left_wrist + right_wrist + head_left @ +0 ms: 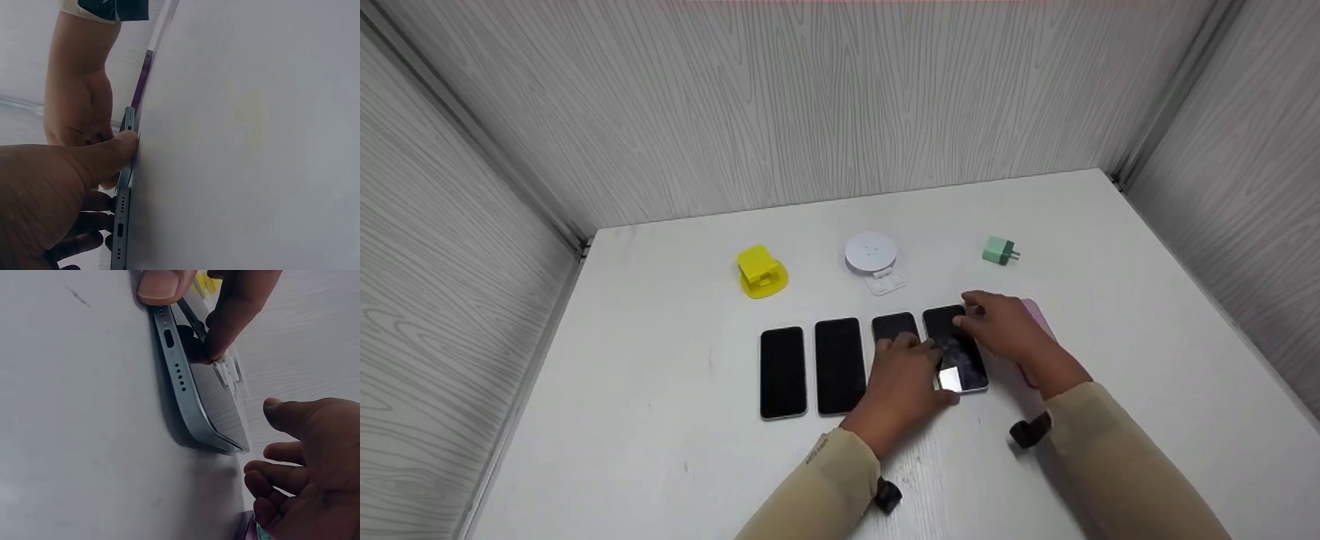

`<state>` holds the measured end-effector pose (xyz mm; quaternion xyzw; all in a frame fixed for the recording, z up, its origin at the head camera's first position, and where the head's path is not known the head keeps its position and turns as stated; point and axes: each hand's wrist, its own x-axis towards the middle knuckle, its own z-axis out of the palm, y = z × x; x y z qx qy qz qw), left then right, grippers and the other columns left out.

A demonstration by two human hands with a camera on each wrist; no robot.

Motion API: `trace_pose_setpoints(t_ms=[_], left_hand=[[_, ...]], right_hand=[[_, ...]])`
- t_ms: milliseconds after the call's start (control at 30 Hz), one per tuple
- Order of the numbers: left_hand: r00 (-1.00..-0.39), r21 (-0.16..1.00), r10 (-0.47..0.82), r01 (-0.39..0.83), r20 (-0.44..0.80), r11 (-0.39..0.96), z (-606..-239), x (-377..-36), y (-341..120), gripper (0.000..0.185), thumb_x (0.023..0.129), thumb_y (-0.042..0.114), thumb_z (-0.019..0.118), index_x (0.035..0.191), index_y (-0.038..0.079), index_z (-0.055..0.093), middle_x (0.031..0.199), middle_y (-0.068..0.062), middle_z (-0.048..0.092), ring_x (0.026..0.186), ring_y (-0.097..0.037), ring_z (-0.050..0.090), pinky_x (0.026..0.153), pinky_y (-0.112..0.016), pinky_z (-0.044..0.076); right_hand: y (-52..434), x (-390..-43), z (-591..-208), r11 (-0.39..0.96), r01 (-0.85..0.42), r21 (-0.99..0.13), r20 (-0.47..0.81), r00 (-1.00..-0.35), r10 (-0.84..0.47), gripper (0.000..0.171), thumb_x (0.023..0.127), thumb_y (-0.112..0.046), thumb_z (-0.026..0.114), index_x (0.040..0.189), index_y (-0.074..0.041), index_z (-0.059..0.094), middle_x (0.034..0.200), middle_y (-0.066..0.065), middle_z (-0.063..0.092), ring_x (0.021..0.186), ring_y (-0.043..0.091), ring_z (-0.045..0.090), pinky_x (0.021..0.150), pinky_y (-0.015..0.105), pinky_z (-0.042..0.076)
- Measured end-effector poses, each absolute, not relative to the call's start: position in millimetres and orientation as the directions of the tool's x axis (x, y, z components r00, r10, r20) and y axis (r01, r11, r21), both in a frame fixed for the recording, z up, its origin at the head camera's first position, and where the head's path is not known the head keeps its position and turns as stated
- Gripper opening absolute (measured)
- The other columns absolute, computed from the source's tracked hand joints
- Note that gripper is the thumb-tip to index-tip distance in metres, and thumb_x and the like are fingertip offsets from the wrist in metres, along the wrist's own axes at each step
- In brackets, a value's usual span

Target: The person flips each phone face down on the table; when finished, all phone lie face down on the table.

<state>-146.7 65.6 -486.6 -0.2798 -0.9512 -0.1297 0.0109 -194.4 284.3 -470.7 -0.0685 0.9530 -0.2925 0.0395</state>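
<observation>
In the head view a row of smartphones lies screen up on the white table. My left hand (901,379) pinches the rightmost dark-screened smartphone (949,330) at its lower left, thumb at the bottom edge and fingers reaching over the left side. The right wrist view shows that thumb (160,286) at the phone's end with the charging port. Around the same phone's upper right, my right hand (997,324) hovers with fingers loosely bent, apart from the phone in its own wrist view. Partly under the left hand lies another black smartphone (894,325).
Two more black phones, one far left (783,373) and one beside it (840,366), complete the row's left part. A pink phone-shaped item (1037,315) is partly hidden by the right arm. Behind stand a yellow holder (757,266), a white round stand (871,252) and a green plug (997,250).
</observation>
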Motion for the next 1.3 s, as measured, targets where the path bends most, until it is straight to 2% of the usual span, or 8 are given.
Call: trace_pose_setpoints(t_ms=[267, 400, 633, 900, 1000, 1133, 1300], left_hand=[[-0.834, 0.260, 0.547, 0.546, 0.075, 0.796, -490, -149, 60, 0.066, 0.089, 0.060, 0.086, 0.143, 0.025, 0.073, 0.153, 0.006, 0.067, 0.130, -0.017, 0.055, 0.103, -0.039, 0.039], [-0.835, 0.286, 0.545, 0.541, 0.072, 0.791, -490, -149, 61, 0.063, 0.089, 0.058, 0.087, 0.142, 0.027, 0.074, 0.152, 0.007, 0.067, 0.128, -0.017, 0.055, 0.101, -0.038, 0.039], [-0.836, 0.325, 0.544, 0.535, 0.069, 0.780, -489, -148, 62, 0.060, 0.088, 0.056, 0.088, 0.138, 0.024, 0.076, 0.150, 0.003, 0.069, 0.124, -0.017, 0.055, 0.101, -0.037, 0.038], [-0.850, 0.343, 0.524, 0.508, 0.052, 0.790, -492, -149, 60, 0.067, 0.091, 0.058, 0.085, 0.143, 0.018, 0.073, 0.155, -0.001, 0.065, 0.137, -0.018, 0.053, 0.106, -0.037, 0.038], [-0.848, 0.348, 0.527, 0.511, 0.055, 0.786, -493, -149, 61, 0.068, 0.089, 0.058, 0.086, 0.142, 0.018, 0.074, 0.153, -0.001, 0.067, 0.135, -0.018, 0.054, 0.105, -0.037, 0.039], [-0.845, 0.358, 0.530, 0.516, 0.066, 0.778, -494, -151, 61, 0.069, 0.087, 0.058, 0.088, 0.140, 0.016, 0.075, 0.149, -0.002, 0.070, 0.130, -0.018, 0.055, 0.103, -0.036, 0.039], [-0.848, 0.368, 0.523, 0.514, 0.083, 0.775, -492, -154, 59, 0.069, 0.084, 0.056, 0.091, 0.139, 0.016, 0.076, 0.147, -0.001, 0.071, 0.124, -0.018, 0.055, 0.103, -0.036, 0.040]], right_hand=[[275, -202, -480, 0.805, -0.101, -0.584, -0.038, -0.988, -0.151, 0.050, 0.108, -0.018, 0.067, 0.151, 0.006, 0.059, 0.138, 0.032, 0.069, 0.128, 0.046, 0.068, 0.110, 0.061, 0.053], [270, -203, -479, 0.819, -0.106, -0.563, -0.035, -0.988, -0.153, 0.048, 0.109, -0.018, 0.066, 0.148, 0.008, 0.060, 0.137, 0.033, 0.068, 0.126, 0.046, 0.068, 0.108, 0.061, 0.054], [271, -199, -478, 0.839, -0.048, -0.542, -0.082, -0.991, -0.110, 0.049, 0.109, -0.019, 0.064, 0.149, 0.010, 0.058, 0.134, 0.033, 0.068, 0.122, 0.043, 0.066, 0.109, 0.061, 0.053], [277, -179, -474, 0.786, 0.039, -0.617, -0.161, -0.984, -0.078, 0.049, 0.110, -0.021, 0.064, 0.151, 0.006, 0.058, 0.133, 0.029, 0.070, 0.121, 0.039, 0.065, 0.109, 0.059, 0.053], [282, -165, -475, 0.755, 0.060, -0.653, -0.179, -0.981, -0.077, 0.050, 0.109, -0.021, 0.067, 0.151, 0.004, 0.059, 0.130, 0.025, 0.072, 0.119, 0.037, 0.066, 0.104, 0.054, 0.056], [287, -145, -475, 0.717, 0.054, -0.695, -0.188, -0.976, -0.108, 0.052, 0.106, -0.019, 0.072, 0.150, 0.004, 0.059, 0.121, 0.021, 0.075, 0.107, 0.031, 0.070, 0.090, 0.043, 0.058], [290, -129, -472, 0.671, 0.042, -0.740, -0.179, -0.974, -0.137, 0.052, 0.103, -0.018, 0.076, 0.148, 0.003, 0.062, 0.112, 0.014, 0.076, 0.095, 0.023, 0.068, 0.082, 0.036, 0.055]])
